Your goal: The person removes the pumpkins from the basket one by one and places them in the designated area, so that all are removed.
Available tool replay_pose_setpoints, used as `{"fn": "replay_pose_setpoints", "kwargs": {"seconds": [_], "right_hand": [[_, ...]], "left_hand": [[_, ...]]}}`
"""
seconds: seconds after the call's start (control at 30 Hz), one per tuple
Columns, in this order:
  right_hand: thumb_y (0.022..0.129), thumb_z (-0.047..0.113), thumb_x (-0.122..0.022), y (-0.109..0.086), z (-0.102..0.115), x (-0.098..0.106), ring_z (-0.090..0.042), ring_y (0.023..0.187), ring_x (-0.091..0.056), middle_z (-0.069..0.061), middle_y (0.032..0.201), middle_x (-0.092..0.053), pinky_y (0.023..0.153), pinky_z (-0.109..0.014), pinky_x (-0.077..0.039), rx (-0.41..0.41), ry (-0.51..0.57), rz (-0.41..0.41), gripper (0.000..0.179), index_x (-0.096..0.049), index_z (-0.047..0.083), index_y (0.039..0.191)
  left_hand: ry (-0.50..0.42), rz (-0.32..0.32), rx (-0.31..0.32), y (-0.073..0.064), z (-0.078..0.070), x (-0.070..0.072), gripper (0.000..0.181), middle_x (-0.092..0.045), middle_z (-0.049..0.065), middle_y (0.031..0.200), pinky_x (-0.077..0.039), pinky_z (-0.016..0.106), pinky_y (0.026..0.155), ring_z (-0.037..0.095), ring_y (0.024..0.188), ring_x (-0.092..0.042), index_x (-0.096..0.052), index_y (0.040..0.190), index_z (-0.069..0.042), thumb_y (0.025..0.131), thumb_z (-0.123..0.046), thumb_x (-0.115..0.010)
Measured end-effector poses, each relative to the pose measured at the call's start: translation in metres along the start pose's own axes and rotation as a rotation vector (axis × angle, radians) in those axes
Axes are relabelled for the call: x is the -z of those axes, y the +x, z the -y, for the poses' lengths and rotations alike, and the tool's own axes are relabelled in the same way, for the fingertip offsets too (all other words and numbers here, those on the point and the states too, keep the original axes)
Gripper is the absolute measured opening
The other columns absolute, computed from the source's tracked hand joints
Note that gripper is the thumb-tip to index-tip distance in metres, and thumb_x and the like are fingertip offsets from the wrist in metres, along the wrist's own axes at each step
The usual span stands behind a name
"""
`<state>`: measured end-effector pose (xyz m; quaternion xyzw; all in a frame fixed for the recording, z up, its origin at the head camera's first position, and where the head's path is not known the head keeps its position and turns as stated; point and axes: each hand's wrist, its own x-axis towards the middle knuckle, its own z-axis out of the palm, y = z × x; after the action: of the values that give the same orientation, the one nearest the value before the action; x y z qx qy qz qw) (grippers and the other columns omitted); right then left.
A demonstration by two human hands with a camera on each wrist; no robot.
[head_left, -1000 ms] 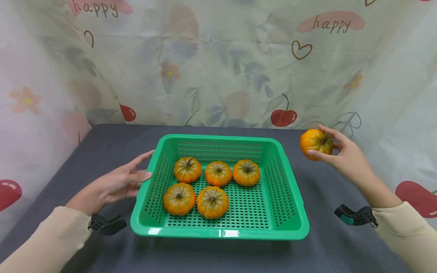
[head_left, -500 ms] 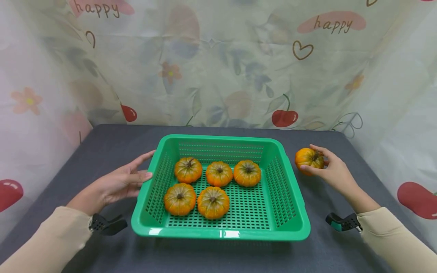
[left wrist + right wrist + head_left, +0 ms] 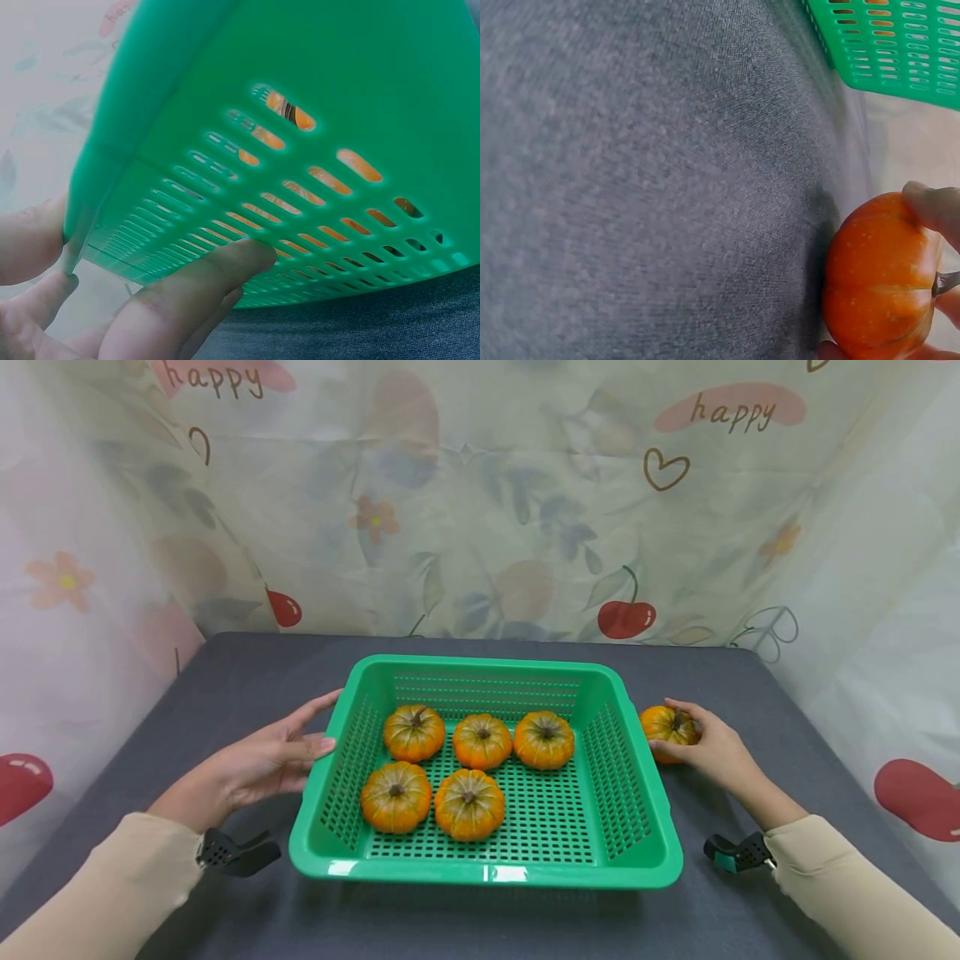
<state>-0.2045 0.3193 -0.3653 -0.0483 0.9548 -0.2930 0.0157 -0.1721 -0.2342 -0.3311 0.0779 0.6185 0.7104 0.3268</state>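
A green perforated plastic basket (image 3: 585, 867) stands in the middle of the table. Several small orange pumpkins (image 3: 469, 805) lie inside, stems mostly up. My left hand (image 3: 262, 764) holds the basket's left rim. In the left wrist view, fingertips (image 3: 247, 259) lie against its slotted outer wall. Just beyond the right rim, my right hand (image 3: 716, 747) grips another small pumpkin (image 3: 662, 723) between thumb and fingers. The right wrist view shows this pumpkin (image 3: 881, 277) low at the table surface, stem towards the palm; whether it bears on the cloth I cannot tell.
Dark grey cloth covers the table (image 3: 247, 685). A patterned curtain (image 3: 465, 527) hangs behind the table and along both sides. Each wrist wears a black strapped device, such as the left one (image 3: 236, 853).
My right hand has brought its pumpkin down and leftward, from above the table's far right to beside the basket. The left hand and the basket keep their places.
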Motion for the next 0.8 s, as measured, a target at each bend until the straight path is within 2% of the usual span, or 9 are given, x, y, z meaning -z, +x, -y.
{"fn": "replay_pose_setpoints", "kwargs": {"seconds": [0.37, 0.8], "right_hand": [[0.091, 0.047, -0.063, 0.0037, -0.0018, -0.0022, -0.045, 0.128, -0.040, -0.029, 0.148, -0.035, 0.098, -0.064, -0.039, 0.006, -0.006, 0.021, 0.079, -0.032, 0.003, 0.149], [0.092, 0.053, -0.059, 0.0094, -0.0046, -0.0021, -0.047, 0.133, -0.035, -0.027, 0.151, -0.031, 0.102, -0.066, -0.035, -0.029, -0.004, 0.047, 0.083, -0.030, 0.002, 0.150]], "left_hand": [[0.004, -0.009, 0.004, 0.0004, 0.0001, -0.0002, 0.083, -0.055, 0.008, 0.134, -0.055, 0.049, 0.089, 0.025, 0.103, -0.069, 0.005, 0.155, -0.034, 0.100, -0.011, -0.052], [0.008, -0.001, 0.004, 0.0004, 0.0000, 0.0008, 0.083, -0.054, 0.008, 0.135, -0.055, 0.050, 0.089, 0.026, 0.105, -0.068, 0.005, 0.155, -0.034, 0.100, -0.011, -0.052]]}}
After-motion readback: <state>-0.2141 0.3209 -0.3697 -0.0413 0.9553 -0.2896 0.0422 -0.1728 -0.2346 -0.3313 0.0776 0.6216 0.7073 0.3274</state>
